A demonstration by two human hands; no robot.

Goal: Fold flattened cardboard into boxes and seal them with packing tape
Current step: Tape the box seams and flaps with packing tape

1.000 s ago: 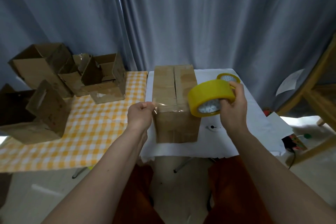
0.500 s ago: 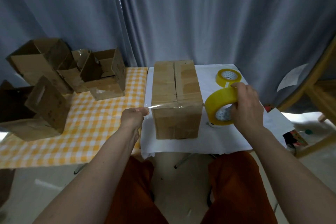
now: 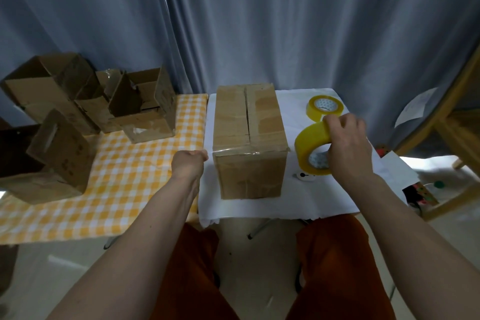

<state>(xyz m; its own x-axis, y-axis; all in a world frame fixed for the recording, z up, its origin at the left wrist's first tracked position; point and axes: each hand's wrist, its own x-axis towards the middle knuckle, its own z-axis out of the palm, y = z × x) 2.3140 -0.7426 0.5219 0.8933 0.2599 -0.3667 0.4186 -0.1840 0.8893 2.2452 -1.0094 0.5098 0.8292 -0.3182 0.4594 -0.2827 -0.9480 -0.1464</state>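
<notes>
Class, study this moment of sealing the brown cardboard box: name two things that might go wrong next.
The clear tape strip stretched across the closed brown cardboard box may wrinkle or sag if the left hand loosens its pinch. The right hand holds the yellow tape roll low beside the box; pulling could drag the box sideways.

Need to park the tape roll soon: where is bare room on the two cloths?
Free: white cloth in front of the sealed box, and checked cloth between the left hand and open boxes. Crowded: right of the box, with held roll and spare roll.
</notes>
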